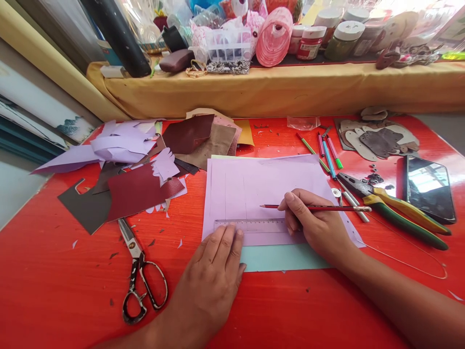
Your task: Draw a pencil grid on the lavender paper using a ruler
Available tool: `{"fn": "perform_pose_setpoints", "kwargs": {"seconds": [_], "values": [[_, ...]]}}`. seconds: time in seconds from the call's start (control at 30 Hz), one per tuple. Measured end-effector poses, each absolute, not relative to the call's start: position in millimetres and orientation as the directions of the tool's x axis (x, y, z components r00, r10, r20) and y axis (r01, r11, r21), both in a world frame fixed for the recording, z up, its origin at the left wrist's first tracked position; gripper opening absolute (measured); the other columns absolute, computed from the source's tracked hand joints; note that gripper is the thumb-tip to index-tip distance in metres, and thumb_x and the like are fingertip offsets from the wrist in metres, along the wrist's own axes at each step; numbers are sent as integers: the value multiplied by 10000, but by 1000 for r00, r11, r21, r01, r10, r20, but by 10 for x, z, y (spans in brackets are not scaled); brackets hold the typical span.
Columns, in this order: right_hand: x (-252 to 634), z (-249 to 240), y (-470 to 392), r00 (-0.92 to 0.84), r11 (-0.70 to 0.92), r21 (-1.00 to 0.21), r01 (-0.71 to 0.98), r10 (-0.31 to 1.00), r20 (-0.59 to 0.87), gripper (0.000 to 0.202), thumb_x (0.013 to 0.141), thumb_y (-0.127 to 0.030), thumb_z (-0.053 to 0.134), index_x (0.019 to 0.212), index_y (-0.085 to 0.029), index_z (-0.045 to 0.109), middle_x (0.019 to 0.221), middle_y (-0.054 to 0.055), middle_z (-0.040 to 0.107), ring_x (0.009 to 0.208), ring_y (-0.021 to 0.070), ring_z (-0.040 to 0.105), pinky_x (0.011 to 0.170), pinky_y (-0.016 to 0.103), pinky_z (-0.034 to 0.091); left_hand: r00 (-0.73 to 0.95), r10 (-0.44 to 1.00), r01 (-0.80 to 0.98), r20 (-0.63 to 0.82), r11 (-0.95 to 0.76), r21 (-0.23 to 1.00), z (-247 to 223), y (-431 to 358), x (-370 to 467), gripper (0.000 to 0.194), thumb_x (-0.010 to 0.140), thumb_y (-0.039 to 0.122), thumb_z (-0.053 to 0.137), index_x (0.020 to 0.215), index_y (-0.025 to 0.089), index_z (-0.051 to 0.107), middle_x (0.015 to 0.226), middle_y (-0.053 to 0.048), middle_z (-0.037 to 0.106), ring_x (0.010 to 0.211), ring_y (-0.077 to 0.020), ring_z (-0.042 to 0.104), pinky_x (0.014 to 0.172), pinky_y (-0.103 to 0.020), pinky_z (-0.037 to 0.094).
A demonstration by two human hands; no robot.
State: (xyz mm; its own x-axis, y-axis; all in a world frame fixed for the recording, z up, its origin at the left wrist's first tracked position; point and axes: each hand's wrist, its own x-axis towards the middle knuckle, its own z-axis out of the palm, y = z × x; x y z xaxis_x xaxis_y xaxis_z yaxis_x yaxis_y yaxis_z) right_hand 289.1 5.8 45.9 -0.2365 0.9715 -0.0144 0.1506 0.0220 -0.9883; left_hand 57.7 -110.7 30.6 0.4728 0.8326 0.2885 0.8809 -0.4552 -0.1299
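Note:
A sheet of lilac paper (269, 182) with several faint pencil lines lies on the table, over a light blue-green sheet (286, 259). Across its lower part is a clear plastic ruler (263, 226). My left hand (216, 276) rests flat with its fingers stretched out, fingertips on the ruler's left end. In my right hand (310, 218) is a dark red pencil (327, 208), held nearly level, its tip pointing left above the paper. The right hand's lower fingers curl over the ruler's right end and hide it.
Scissors (136, 271) lie at left, below leather scraps (141, 191) and lilac paper offcuts (119, 143). At right are pliers (395, 208), a phone (428, 186), felt-tip pens (330, 155) and leather pieces (381, 138). Behind, a cloth-covered ledge (272, 92) carries jars (343, 41).

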Motion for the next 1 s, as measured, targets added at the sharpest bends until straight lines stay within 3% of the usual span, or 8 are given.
{"fn": "perform_pose_setpoints", "kwargs": {"seconds": [0.7,1.0], "values": [[2905,511,65,-206,-17,-992,127,978,-43,499,1054,-651,676,812,-217,717,524,-30,585,476,152,556,504,303,427,470,834,882,288,-456,-121,302,-1109,581,433,1142,200,414,1461,44,662,1475,-200,703,1376,-339,626,1166,-471,451],[2794,703,-46,-362,-125,-986,111,919,-157,490,1051,-662,663,857,-215,720,563,-19,620,494,157,566,514,298,435,452,832,889,322,-450,-83,262,-1112,576,431,1138,178,394,1466,43,639,1462,-187,718,1353,-325,648,1149,-452,461]]}}
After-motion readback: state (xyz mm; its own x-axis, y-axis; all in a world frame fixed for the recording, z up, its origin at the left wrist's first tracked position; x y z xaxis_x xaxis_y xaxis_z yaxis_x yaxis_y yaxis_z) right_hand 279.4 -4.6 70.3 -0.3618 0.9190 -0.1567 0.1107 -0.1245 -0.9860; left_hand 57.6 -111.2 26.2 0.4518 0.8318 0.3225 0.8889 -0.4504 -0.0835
